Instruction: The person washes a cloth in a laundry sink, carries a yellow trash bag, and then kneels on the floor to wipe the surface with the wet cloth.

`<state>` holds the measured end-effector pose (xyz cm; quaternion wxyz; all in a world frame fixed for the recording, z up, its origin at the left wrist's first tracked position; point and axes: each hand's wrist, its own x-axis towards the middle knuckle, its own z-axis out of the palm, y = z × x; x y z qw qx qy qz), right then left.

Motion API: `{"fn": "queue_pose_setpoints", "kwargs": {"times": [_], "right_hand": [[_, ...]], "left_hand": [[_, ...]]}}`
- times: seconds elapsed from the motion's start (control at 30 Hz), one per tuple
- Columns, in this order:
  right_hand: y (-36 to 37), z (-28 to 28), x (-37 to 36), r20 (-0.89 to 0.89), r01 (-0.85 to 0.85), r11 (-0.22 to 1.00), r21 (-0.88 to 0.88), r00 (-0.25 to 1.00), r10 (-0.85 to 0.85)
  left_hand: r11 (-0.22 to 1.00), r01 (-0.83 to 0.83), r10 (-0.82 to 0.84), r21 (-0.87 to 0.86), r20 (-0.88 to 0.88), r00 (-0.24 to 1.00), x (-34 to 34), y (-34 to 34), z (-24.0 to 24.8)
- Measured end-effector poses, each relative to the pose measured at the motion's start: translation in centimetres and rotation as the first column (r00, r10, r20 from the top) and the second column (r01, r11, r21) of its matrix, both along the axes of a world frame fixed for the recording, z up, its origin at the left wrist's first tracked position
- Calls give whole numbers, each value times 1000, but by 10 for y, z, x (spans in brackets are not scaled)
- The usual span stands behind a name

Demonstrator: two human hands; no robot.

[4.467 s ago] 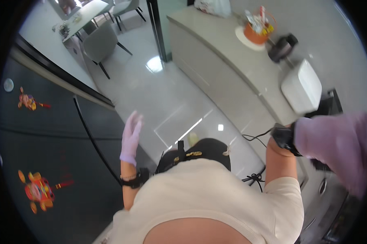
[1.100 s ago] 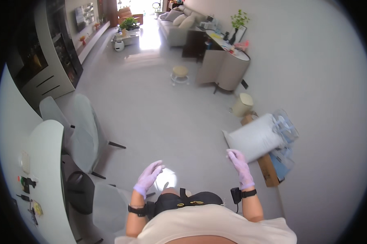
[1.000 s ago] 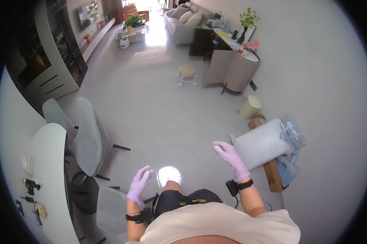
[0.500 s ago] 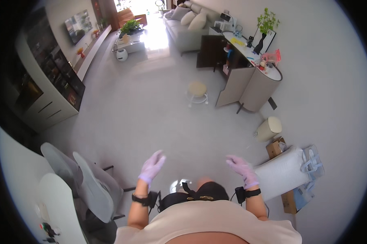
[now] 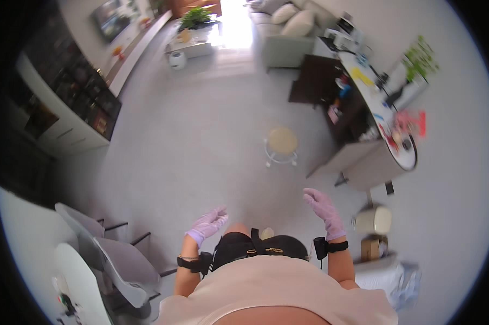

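Just past the fingertips of the raised right hand (image 5: 324, 213), on the pale grey floor (image 5: 195, 146), I can see a round stool (image 5: 282, 141) with a beige seat and a white footed base, standing upright and apart from both hands. That right hand is free, its fingers stretched out close together and angled forward and to the left. Nearer the middle, in front of the wearer's black shorts (image 5: 236, 252), I have the left hand (image 5: 209, 222), also free, its fingers loosely extended and turned inward. Both wear light purple gloves, and each wrist carries a black strap with a small dark box. To the right of the right hand stands a cream bin (image 5: 375, 221); just beside it I make out a cardboard box (image 5: 370, 250), then a bulky white pack (image 5: 375, 279) near the lower edge. Over on my left, grey chairs (image 5: 120, 262) stand along a white surface (image 5: 81, 273) whose small items are too blurred to tell. Beyond the stool to the right is a cabinet (image 5: 374, 170) with its doors swung wide, a leafy green plant (image 5: 419, 59) above its top. Farther off I see a pale sofa (image 5: 287, 50) and another plant (image 5: 195, 19) on a low white surface (image 5: 201, 50).
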<state>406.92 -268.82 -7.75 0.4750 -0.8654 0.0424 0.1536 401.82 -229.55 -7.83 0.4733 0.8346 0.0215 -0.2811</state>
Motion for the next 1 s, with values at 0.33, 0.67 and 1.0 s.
{"fn": "queue_pose_setpoints", "kwargs": {"times": [0.33,0.67,1.0], "right_hand": [[58,-8,249,60,-141,984,107,989,136],[29,-64,433,-115,57,996,-70,991,-64],[95,-47,804,75,-136,987,-85,987,142]], "left_hand": [[928,-251,286,276,-92,954,189,75,-20],[982,157,-141,-103,152,978,534,40,25],[852,-292,330,-435,14,944,792,136,21]]}}
